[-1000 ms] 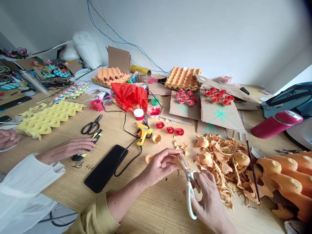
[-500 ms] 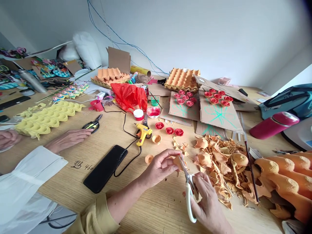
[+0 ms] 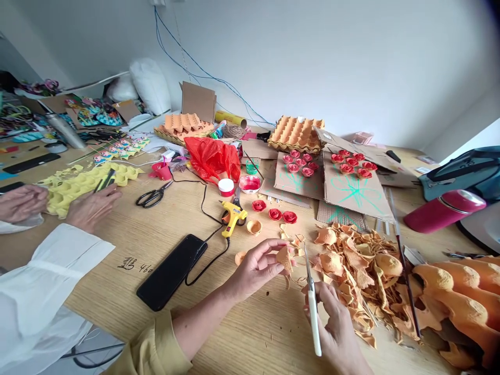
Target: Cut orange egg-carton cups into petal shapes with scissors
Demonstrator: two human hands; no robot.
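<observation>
Between its thumb and fingers my left hand [image 3: 260, 265] pinches a small orange piece of egg carton [image 3: 285, 259]. My right hand [image 3: 332, 317] is wrapped round the white handles of a pair of scissors [image 3: 312, 302], whose blades point up and away, a little to the right of the piece and apart from it. Thin trimmings lie on the table just behind the held piece. Left of my fingers, a small orange disc [image 3: 239, 258] is partly covered by my hand. An orange cup [image 3: 254, 227] and several red paper roses [image 3: 274, 214] sit farther back.
A heap of orange scraps [image 3: 351, 265] and an egg carton [image 3: 461, 291] lie on the right. Left are a black phone [image 3: 172, 271], a yellow glue gun [image 3: 234, 216] and its cord. A co-worker's hands [image 3: 91, 205] hold something dark over a yellow carton [image 3: 119, 174].
My right hand has drawn the scissors away from the orange piece and turned them. The co-worker's hand has let go of the black scissors and moved left to the yellow carton.
</observation>
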